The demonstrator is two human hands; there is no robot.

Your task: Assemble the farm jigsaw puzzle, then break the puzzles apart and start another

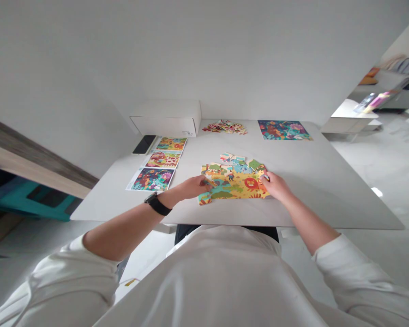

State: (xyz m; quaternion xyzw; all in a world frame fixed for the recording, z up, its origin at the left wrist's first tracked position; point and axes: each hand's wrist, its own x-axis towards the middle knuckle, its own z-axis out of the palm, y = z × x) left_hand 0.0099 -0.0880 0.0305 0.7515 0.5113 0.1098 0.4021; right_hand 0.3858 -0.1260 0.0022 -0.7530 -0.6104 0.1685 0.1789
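Note:
A partly joined jigsaw puzzle (236,186) with a lion and green bushes on yellow lies near the front of the table. My left hand (194,187) is at its left edge, fingers pinched on a puzzle piece (205,198) beside the joined part. At the right edge, my right hand (276,185) has thumb and fingers closed on the puzzle's border pieces; the fingertips are partly hidden. Several loose puzzle pieces (232,159) lie along the puzzle's upper side. A black watch (157,204) is on my left wrist.
A sheet with three printed pictures (162,159) lies left, beside a phone (145,144). Behind them stands a white box (163,125) against the wall. A pile of puzzle pieces (225,127) sits at the back, with a dark colourful picture (284,130) to its right.

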